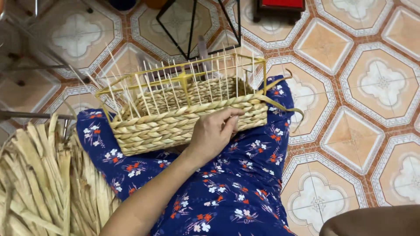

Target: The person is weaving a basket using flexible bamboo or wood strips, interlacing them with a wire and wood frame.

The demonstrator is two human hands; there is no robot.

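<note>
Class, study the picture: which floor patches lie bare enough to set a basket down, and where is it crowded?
Bare tiled floor lies right of the woven basket and lap. Crowded: dried leaf strips at the left, black wire frame beyond the basket, which the left hand grips.

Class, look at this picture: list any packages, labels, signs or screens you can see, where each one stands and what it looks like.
None are in view: no package, label, sign or screen.
What does show is a half-woven straw basket on a yellow frame, resting on the lap, with the left hand on its front wall.
A pile of dried straw strips lies at the left, on a patterned tile floor.
</note>
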